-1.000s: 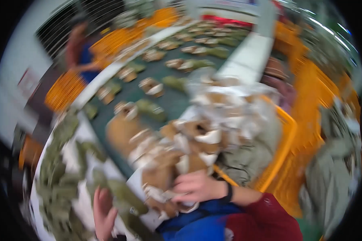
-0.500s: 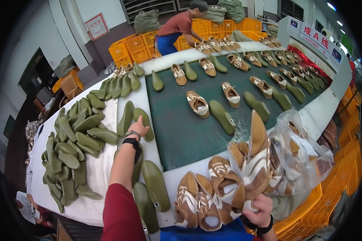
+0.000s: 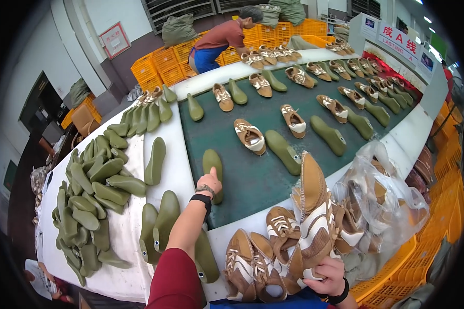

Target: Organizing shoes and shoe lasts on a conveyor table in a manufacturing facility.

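My left hand (image 3: pixel 209 182) reaches forward over the green surface and grips an olive-green shoe last (image 3: pixel 212 158), one finger stretched along its top. Near my body, my right hand (image 3: pixel 327 278) is closed round the white heel of a tan-and-white sneaker upper (image 3: pixel 313 226), whose toe points up. Other sneaker uppers (image 3: pixel 240 260) are bunched to its left, against my front. Partly behind my left forearm stand more lasts (image 3: pixel 167 216) on the white border. One last (image 3: pixel 155 160) lies alone to the left of my left hand.
A large heap of lasts (image 3: pixel 85 203) covers the white table at left. Uppers and lasts stand in rows on the green belt (image 3: pixel 232 198). A clear plastic bag (image 3: pixel 392 198) of uppers sits at right, above orange crates (image 3: pixel 381 286). Across the table, a co-worker (image 3: pixel 219 44) bends over sneakers.
My left hand has brought a last rightward from the white border onto the green belt. My right hand keeps its hold on the upper, which has tilted a little left.
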A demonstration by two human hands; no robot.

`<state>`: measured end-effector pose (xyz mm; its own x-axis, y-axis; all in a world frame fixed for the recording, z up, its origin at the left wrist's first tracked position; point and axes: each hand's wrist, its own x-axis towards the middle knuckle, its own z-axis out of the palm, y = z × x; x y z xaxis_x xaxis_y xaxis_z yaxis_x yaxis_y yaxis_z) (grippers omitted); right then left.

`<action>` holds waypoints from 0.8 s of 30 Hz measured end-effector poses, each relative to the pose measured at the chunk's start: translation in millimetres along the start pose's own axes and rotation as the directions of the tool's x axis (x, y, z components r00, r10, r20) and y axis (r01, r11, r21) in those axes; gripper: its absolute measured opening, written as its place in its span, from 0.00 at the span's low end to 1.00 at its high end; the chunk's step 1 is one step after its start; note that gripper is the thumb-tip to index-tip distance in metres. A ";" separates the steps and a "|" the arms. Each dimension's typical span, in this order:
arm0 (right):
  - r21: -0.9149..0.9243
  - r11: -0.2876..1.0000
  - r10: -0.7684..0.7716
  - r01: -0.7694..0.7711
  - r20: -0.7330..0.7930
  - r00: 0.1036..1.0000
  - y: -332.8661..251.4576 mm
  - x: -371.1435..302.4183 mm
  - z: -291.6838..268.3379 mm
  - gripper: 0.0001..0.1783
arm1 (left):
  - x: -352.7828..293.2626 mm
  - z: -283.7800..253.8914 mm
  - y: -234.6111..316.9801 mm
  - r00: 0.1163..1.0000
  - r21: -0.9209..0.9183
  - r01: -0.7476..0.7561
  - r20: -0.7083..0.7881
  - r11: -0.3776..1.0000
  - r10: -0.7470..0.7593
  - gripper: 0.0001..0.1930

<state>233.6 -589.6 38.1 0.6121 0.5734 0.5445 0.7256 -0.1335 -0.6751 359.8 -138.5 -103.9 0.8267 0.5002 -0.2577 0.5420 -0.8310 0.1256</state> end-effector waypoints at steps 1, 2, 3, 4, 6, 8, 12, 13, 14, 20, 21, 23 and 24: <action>-0.028 0.999 0.029 -0.029 0.004 1.000 -5.1 -3.5 -4.8 0.14 | -12.3 -18.2 15.2 0.999 -0.019 -0.013 0.032 1.000 0.014 0.34; -0.018 1.000 0.022 -0.022 0.009 1.000 -10.3 -4.5 -7.7 0.14 | -16.1 -20.2 4.4 0.999 -0.071 -0.036 0.022 0.997 0.038 0.35; -0.006 1.000 0.015 -0.014 0.013 1.000 -14.3 -4.5 -7.4 0.14 | -21.7 -18.0 -8.7 0.995 -0.044 -0.076 -0.067 0.996 0.073 0.35; -0.003 1.000 0.004 -0.004 0.005 1.000 -17.4 -2.9 -8.0 0.14 | -25.6 -18.8 -21.6 0.999 -0.152 -0.049 0.011 0.987 0.051 0.36; -0.034 0.999 0.023 -0.023 0.011 1.000 -22.3 -6.7 -10.2 0.14 | -57.1 -44.0 -6.4 0.991 -0.244 -0.049 0.111 0.969 0.078 0.38; -0.012 1.000 0.020 -0.021 -0.043 0.999 -26.9 -8.2 -5.1 0.14 | -82.2 -64.8 -6.7 0.954 -0.247 -0.204 0.165 0.947 0.249 0.39; 0.089 0.996 0.016 -0.007 -0.099 0.995 -28.6 -7.9 10.4 0.14 | -181.2 -102.5 22.5 0.763 -0.329 -0.608 0.012 0.723 0.647 0.37; 0.093 0.996 0.009 0.002 -0.123 0.992 -32.4 -7.4 14.6 0.14 | -219.5 -115.3 42.0 0.710 -0.407 -0.645 -0.004 0.647 0.704 0.37; 0.078 0.997 0.007 0.002 -0.124 0.992 -32.8 -9.6 20.1 0.14 | -250.3 -118.7 55.1 0.644 -0.371 -0.731 -0.095 0.573 0.760 0.38; 0.101 0.986 -0.123 0.136 -0.132 0.984 -54.5 -10.7 40.7 0.13 | -372.7 -95.3 60.3 0.335 0.063 -0.923 -0.356 0.380 0.872 0.37; 0.124 0.986 -0.095 0.110 -0.122 0.988 -61.5 -12.9 43.6 0.12 | -372.7 -74.1 47.3 0.394 -0.068 -0.912 -0.423 0.404 0.816 0.33; 0.167 0.974 -0.138 0.152 -0.090 0.986 -65.0 -14.3 53.8 0.13 | -392.1 -76.3 55.0 0.428 -0.062 -0.897 -0.379 0.439 0.821 0.35; 0.212 0.968 -0.121 0.136 -0.083 0.989 -68.1 -15.9 57.6 0.12 | -410.3 -82.4 55.5 0.544 -0.044 -0.821 -0.365 0.570 0.755 0.36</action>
<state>156.3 -543.0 46.7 0.5438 0.5159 0.6619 0.7190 0.1203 -0.6845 63.2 -369.7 87.7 0.9144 -0.2667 0.3044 -0.3630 -0.8732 0.3254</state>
